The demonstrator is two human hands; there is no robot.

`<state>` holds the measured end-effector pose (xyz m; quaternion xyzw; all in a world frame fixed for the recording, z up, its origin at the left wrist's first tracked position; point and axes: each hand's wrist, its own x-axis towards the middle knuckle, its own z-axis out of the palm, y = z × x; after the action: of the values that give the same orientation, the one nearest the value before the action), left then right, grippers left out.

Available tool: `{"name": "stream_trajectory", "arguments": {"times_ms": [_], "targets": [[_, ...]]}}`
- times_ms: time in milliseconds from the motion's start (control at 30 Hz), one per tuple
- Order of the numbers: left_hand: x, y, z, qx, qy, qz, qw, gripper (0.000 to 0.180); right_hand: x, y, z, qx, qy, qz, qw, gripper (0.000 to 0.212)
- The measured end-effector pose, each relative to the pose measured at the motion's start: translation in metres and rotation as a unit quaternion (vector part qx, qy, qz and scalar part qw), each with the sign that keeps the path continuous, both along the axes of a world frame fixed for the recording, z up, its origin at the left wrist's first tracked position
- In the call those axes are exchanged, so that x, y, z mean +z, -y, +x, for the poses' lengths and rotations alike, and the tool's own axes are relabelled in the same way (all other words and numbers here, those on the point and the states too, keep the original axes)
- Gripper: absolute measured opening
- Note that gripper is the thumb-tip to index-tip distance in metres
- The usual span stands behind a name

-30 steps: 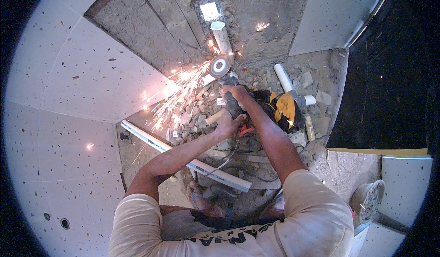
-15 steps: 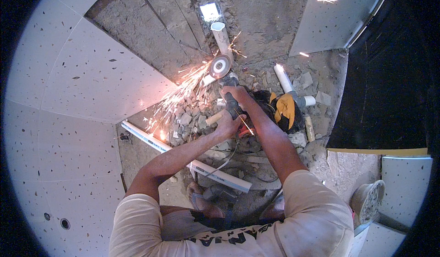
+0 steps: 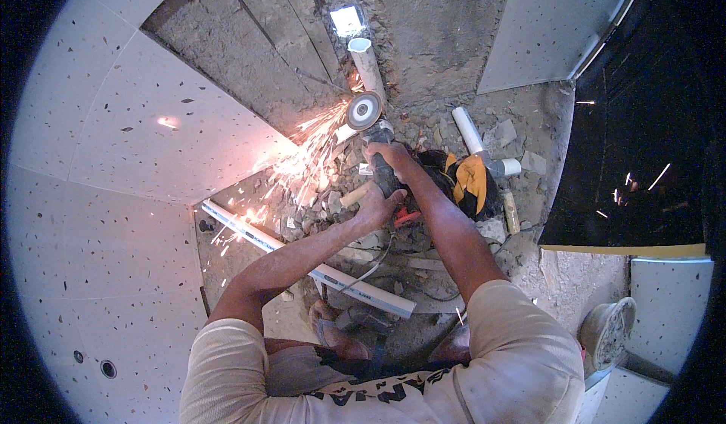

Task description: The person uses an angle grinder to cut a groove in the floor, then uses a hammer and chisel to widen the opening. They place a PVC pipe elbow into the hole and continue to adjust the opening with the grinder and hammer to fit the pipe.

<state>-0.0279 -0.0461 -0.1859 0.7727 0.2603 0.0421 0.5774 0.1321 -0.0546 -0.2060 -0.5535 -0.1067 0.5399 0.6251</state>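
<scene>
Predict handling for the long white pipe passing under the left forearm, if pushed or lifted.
The long white pipe is probably stiff: it runs nearly straight, and the slight bow may be lens distortion. Likely light for its length, since it looks like plastic. Its round profile suggests it could roll if pushed, though the rubble beyond it might check that.

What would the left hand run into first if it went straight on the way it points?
Past the angle grinder it grips, the left hand would probably meet the right forearm, though depth is unclear; it might pass underneath.
</scene>
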Motion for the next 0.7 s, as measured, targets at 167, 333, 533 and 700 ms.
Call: {"name": "stream_trajectory", "arguments": {"times_ms": [167,333,533,700], "targets": [[0.006,-0.004,0.003,-0.031,-0.041,0.0,0.999,0.041,-0.005,-0.001,0.002,-0.007,0.04,0.009,0.999,0.026],[0.006,0.002,0.001,0.006,0.08,0.044,0.996,0.039,-0.014,-0.004,0.003,0.013,0.001,0.019,1.0,0.028],[0.003,-0.002,-0.005,-0.027,-0.005,0.085,0.996,0.037,-0.005,-0.001,-0.002,-0.004,0.038,0.021,0.999,0.028],[0.022,0.001,0.003,-0.025,-0.042,-0.009,0.999,0.036,-0.005,0.001,0.001,-0.008,0.002,0.022,1.0,0.03]]}}
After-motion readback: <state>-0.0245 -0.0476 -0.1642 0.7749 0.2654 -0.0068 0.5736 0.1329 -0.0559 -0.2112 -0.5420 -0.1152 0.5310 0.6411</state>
